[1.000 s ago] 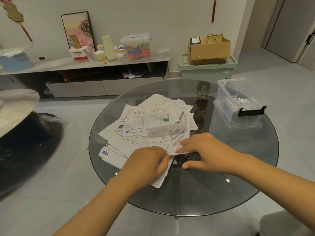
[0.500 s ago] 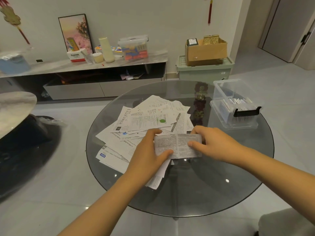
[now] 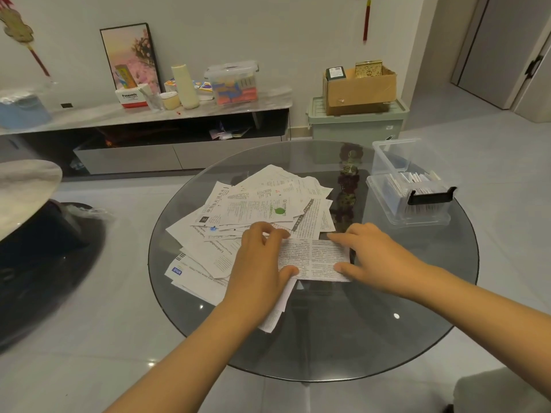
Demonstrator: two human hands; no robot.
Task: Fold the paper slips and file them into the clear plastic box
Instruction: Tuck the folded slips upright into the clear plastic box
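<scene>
A folded paper slip with small print is held between both hands over the near middle of the round glass table. My left hand pinches its left edge, thumb on the lower corner. My right hand pinches its right edge with thumb and fingers. A loose pile of printed paper slips lies on the table behind and left of the hands. The clear plastic box stands open at the table's right side, with several folded slips standing inside and a black clip on its front wall.
A low TV bench along the wall carries a lidded plastic container, a cream bottle and boxes. A green storage bin with a cardboard box on top stands behind the table. A dark chair is at the left.
The slip was pressed flat on the pile a second ago. Both hands have since lifted it, folded, and now hold it by its two ends.
</scene>
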